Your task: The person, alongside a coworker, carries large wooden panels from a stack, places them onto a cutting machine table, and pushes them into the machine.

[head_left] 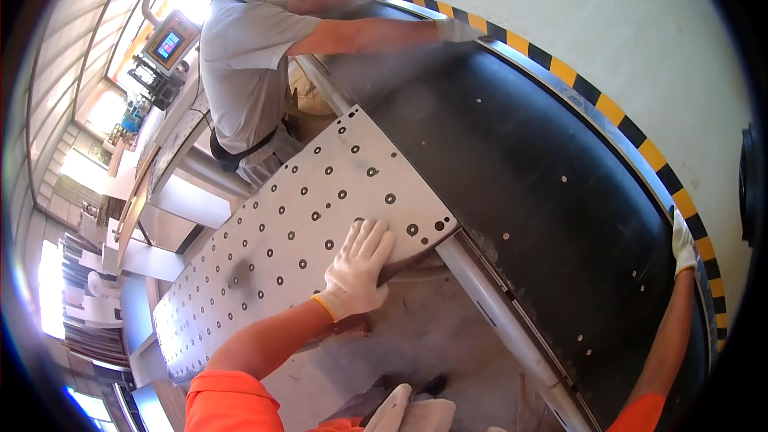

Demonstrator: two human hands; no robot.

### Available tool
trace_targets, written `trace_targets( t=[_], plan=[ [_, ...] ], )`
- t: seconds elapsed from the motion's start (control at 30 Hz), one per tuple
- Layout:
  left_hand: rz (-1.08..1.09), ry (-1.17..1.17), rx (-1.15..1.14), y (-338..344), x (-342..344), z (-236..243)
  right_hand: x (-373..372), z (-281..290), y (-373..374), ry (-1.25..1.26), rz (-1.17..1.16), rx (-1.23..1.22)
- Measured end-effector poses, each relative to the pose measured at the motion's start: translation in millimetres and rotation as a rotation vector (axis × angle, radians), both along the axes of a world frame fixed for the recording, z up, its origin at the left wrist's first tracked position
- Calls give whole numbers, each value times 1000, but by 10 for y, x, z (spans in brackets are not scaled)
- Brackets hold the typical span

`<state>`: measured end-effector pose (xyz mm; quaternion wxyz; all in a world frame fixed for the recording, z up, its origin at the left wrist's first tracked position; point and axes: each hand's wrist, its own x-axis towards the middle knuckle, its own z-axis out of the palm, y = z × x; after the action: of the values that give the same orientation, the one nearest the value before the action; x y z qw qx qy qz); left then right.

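Observation:
My left hand (358, 268), in a white glove, lies open on the light perforated panel (312, 216), fingers stretched over its surface near the right end. Beside that panel is a long dark metal sheet (544, 160) dotted with small pale spots. At the far right, my right hand (682, 240), also gloved, is closed on a silver metal strip (608, 124) along the sheet's outer edge; its fingertips are partly hidden. A metal beam (488, 304) runs below the panel's right end, along the sheet's near edge.
A co-worker (248, 72) in grey leans over the sheet, gloved hands on the far strip. Black-and-yellow striping (564, 72) borders a pale machine body (640, 24). A control screen (168, 44), machinery and shelving stand left. Pale cloth-like items (424, 416) show at the bottom.

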<state>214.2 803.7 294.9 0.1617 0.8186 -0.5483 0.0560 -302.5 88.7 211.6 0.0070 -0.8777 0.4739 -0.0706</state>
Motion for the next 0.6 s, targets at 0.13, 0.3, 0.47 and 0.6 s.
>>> trace_targets(
  t=[0.13, 0.3, 0.47, 0.6],
  plan=[
    [1, -49, 46, 1, -39, 107, 594, 184, 647, -134, -206, 206],
    [2, -34, 39, 2, -30, 57, 606, 451, 854, -122, -249, 215],
    [-17, -46, 50, -2, -15, 73, 721, 699, 1041, -113, -274, 225],
    [-1, -16, -1, 23, 0, 64, 1125, 905, 1305, -105, -259, 251]
  ],
)
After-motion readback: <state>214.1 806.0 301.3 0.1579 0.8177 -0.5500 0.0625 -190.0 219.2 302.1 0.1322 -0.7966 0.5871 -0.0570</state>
